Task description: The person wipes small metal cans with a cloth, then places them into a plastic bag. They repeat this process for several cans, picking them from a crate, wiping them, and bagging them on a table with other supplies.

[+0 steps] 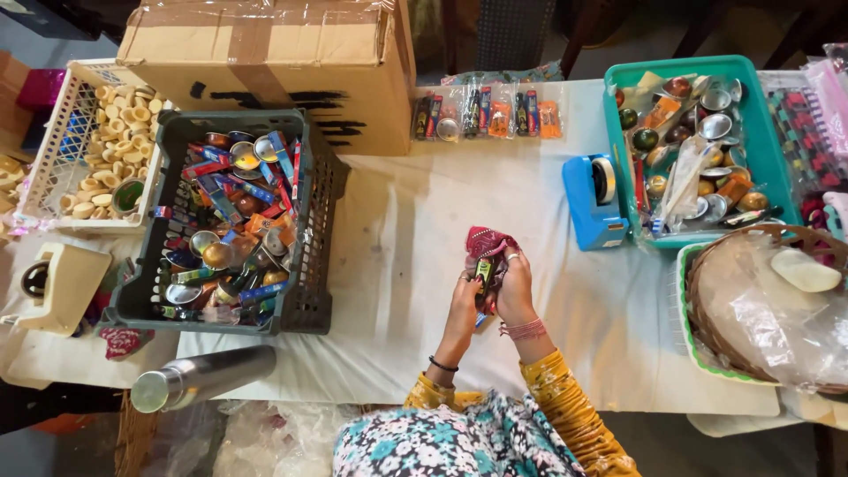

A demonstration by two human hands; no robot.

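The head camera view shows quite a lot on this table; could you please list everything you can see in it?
Small packet: one, dark, in both hands over red cloth.
Dark crate: one, left, full of small tins and packets.
White basket: one, far left, pale rings.
Cardboard box: one, brown, taped, back.
Sealed packets: a row, back centre.
Tape dispenser: one, blue, right.
Teal tray: one, right, mixed items.
Wicker basket: one, plastic-covered, far right.
Steel flask: one, lying front left.
Left hand, right hand: together, centre.
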